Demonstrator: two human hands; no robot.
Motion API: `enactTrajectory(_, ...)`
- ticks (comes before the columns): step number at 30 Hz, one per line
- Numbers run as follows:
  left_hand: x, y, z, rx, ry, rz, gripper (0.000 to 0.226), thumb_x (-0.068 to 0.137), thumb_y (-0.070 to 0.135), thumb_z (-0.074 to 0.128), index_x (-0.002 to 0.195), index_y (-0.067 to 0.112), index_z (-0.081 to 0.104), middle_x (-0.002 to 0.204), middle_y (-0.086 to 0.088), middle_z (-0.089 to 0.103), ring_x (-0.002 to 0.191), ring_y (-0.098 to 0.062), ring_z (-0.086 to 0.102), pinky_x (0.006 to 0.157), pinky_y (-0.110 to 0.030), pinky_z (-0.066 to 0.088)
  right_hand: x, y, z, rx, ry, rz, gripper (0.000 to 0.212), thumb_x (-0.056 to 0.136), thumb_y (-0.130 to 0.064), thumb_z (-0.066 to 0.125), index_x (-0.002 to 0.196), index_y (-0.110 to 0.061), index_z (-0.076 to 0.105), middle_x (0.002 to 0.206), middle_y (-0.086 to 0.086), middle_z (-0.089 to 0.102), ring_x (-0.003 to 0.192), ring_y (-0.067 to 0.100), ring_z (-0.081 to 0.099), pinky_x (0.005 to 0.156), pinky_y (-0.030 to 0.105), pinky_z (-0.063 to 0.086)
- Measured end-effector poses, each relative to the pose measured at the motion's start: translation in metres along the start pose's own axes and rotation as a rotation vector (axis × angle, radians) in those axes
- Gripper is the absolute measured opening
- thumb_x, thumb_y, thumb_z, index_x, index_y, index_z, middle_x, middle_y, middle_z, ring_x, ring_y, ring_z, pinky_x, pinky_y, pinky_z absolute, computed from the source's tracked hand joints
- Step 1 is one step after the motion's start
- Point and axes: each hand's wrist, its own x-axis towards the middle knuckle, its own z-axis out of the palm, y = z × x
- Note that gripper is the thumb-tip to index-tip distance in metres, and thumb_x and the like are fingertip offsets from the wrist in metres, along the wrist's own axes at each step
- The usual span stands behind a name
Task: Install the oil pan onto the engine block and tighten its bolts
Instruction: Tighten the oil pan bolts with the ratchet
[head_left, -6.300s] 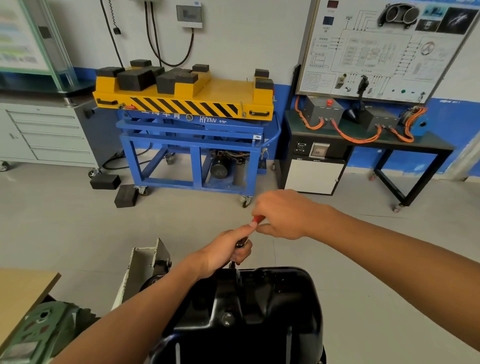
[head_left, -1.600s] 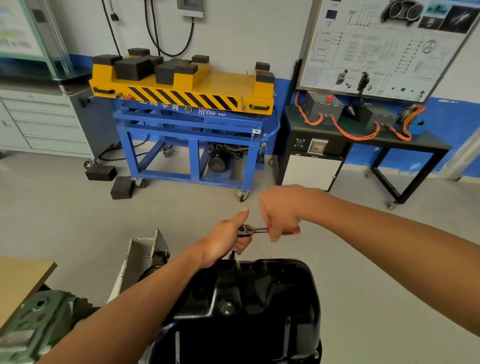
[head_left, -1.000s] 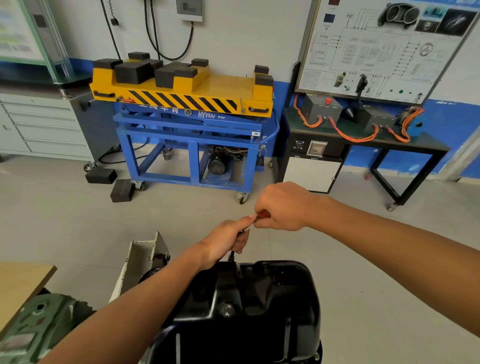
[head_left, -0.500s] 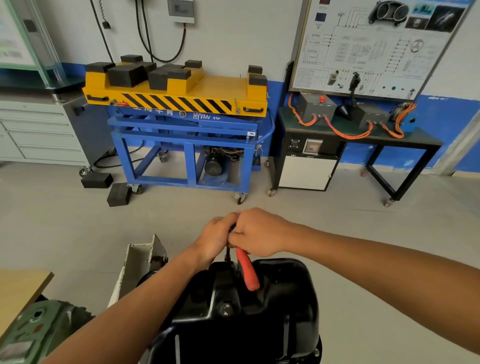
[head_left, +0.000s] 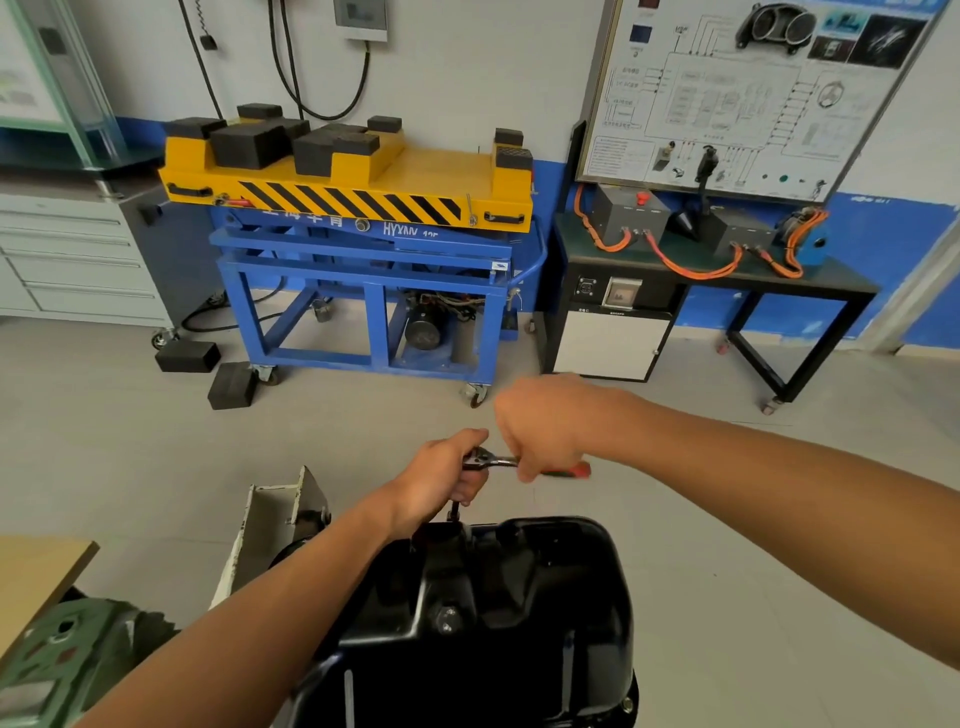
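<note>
Grey workshop floor (head_left: 156, 457) lies under the whole scene. Nearest the camera, the black oil pan (head_left: 493, 623) sits sump-up at the bottom centre; whatever it is seated on is hidden beneath it. To its left are a wooden desk (head_left: 36, 566) corner, a green casting (head_left: 62, 654) and a white bracket (head_left: 270, 519).

At the pan's far edge the left hand (head_left: 441, 478) has its fingers curled round the ratchet (head_left: 493, 460) head and the extension (head_left: 454, 512) that drops to the flange. The right hand (head_left: 540, 426) is wrapped round the red handle (head_left: 571, 472), which points right. The bolt itself is out of sight behind the rim.

Judging from this, a far-edge bolt is being tightened. If the left hand lets the extension lean, the socket could ride off the bolt and round it. Too hard a pull could strip the thread or distort the flange.

Farther off stand a blue lift cart (head_left: 363, 270) and a wiring display board (head_left: 727, 88).
</note>
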Motion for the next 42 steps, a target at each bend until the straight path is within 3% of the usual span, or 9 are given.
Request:
enactTrajectory(4, -0.005, 0.005, 0.004, 0.014, -0.073, 0.001, 0.053, 0.085, 0.057, 0.041, 0.043, 0.026, 0.033, 0.046, 0.004, 0.027, 0.047, -0.014, 0.023, 0.049, -0.023, 0.029, 0.018, 0.01, -0.001, -0.066, 0.135, -0.069, 0.01, 0.084, -0.027, 0.076, 0.078, -0.021, 0.071, 0.066, -0.006, 0.047, 0.068, 0.02, 0.053, 0.051, 0.027, 0.032)
enactTrajectory(7, -0.009, 0.007, 0.001, -0.013, -0.154, 0.016, 0.061, 0.098, 0.056, 0.03, 0.046, 0.024, 0.028, 0.046, 0.002, 0.022, 0.05, -0.016, 0.018, 0.049, -0.021, 0.026, 0.033, 0.011, -0.002, -0.118, 0.274, -0.17, 0.013, 0.087, -0.021, 0.067, 0.075, -0.017, 0.067, 0.069, 0.0, 0.055, 0.067, 0.023, 0.052, 0.052, 0.029, 0.035)
enactTrajectory(13, -0.019, 0.01, 0.0, 0.118, -0.313, 0.056, 0.048, 0.078, 0.049, 0.048, 0.045, 0.019, 0.03, 0.047, -0.001, 0.023, 0.05, -0.016, 0.018, 0.053, -0.022, 0.028, 0.041, 0.005, 0.007, -0.143, 0.408, -0.331, 0.019, 0.099, -0.025, 0.051, 0.092, -0.019, 0.068, 0.095, -0.007, 0.062, 0.093, 0.015, 0.05, 0.066, 0.038, 0.05)
enactTrajectory(18, -0.014, 0.006, 0.003, 0.133, -0.14, 0.039, 0.046, 0.071, 0.052, 0.059, 0.045, 0.026, 0.032, 0.05, 0.004, 0.025, 0.051, -0.015, 0.023, 0.056, -0.026, 0.029, 0.03, 0.019, 0.02, -0.082, 0.377, -0.245, 0.019, 0.097, -0.032, 0.054, 0.094, -0.02, 0.068, 0.091, -0.005, 0.064, 0.091, 0.017, 0.055, 0.068, 0.039, 0.052)
enactTrajectory(21, -0.011, 0.008, 0.003, 0.062, -0.001, 0.041, 0.043, 0.064, 0.055, 0.065, 0.045, 0.03, 0.036, 0.051, 0.007, 0.026, 0.048, -0.011, 0.024, 0.055, -0.025, 0.029, 0.021, 0.032, 0.025, 0.002, 0.299, -0.164, 0.031, 0.094, -0.043, 0.059, 0.076, -0.019, 0.066, 0.069, -0.002, 0.059, 0.068, 0.02, 0.056, 0.057, 0.035, 0.048)
enactTrajectory(26, -0.011, 0.008, 0.002, 0.076, 0.025, 0.058, 0.053, 0.096, 0.054, 0.052, 0.049, 0.031, 0.058, 0.055, 0.009, 0.03, 0.052, -0.01, 0.03, 0.063, -0.026, 0.038, 0.007, 0.026, 0.025, 0.114, 0.191, -0.129, 0.063, 0.095, -0.056, 0.05, 0.049, -0.013, 0.055, 0.039, -0.001, 0.052, 0.039, 0.013, 0.045, 0.047, 0.03, 0.041)
enactTrajectory(31, -0.012, 0.007, 0.004, 0.103, 0.123, 0.117, 0.056, 0.104, 0.029, 0.046, 0.049, 0.025, 0.055, 0.054, 0.005, 0.043, 0.051, -0.007, 0.038, 0.061, -0.024, 0.041, -0.007, -0.006, 0.017, 0.129, 0.246, -0.137, 0.053, 0.094, -0.043, 0.059, 0.05, -0.021, 0.04, 0.049, -0.004, 0.042, 0.049, 0.012, 0.041, 0.05, 0.028, 0.036)
enactTrajectory(36, -0.014, -0.001, -0.002, 0.122, 0.19, 0.177, 0.049, 0.096, -0.002, 0.044, 0.057, 0.021, 0.06, 0.05, 0.008, 0.055, 0.048, -0.002, 0.049, 0.05, -0.021, 0.042, -0.021, -0.048, 0.02, 0.144, 0.351, -0.128, 0.033, 0.087, -0.047, 0.062, 0.069, -0.022, 0.054, 0.064, -0.008, 0.041, 0.065, 0.02, 0.047, 0.057, 0.03, 0.034)
enactTrajectory(42, -0.009, -0.003, -0.002, 0.065, 0.141, 0.171, 0.052, 0.094, 0.018, 0.048, 0.049, 0.032, 0.068, 0.05, 0.011, 0.058, 0.049, 0.001, 0.054, 0.051, -0.015, 0.048, -0.031, -0.047, 0.018, 0.307, 0.313, -0.091, 0.048, 0.081, -0.046, 0.071, 0.053, -0.027, 0.037, 0.057, -0.011, 0.041, 0.056, 0.012, 0.045, 0.051, 0.028, 0.029)
